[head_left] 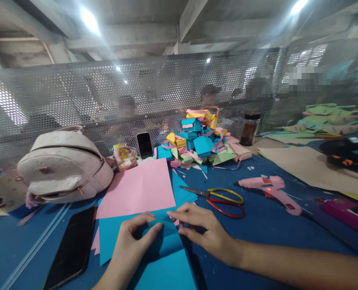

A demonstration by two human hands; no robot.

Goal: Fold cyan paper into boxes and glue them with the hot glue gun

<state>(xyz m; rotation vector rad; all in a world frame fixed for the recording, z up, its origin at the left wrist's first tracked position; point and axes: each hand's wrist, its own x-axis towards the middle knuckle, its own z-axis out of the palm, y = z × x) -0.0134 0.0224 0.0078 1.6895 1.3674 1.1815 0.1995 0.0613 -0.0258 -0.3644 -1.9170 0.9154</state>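
A sheet of blue paper (169,270) lies partly folded or curled in front of me. On its left side my left hand (135,237) has thumb and forefinger curled in on the raised blue part. My right hand (204,231) pinches at the upper right edge of the same paper, its fingers bent. More blue paper lies flat beneath, with a pink sheet (139,187) just beyond my hands. To the right of the pink sheet rest scissors (197,191) with yellow and red handles. The exact contact of the fingertips is partly hidden.
A pile of folded paper boxes (203,146) stands behind the scissors. On the right lie a pink glue gun (262,183) and a magenta tool (343,211). A black phone (73,245) and a white backpack (64,165) are at left; a dark jar (249,131) stands behind.
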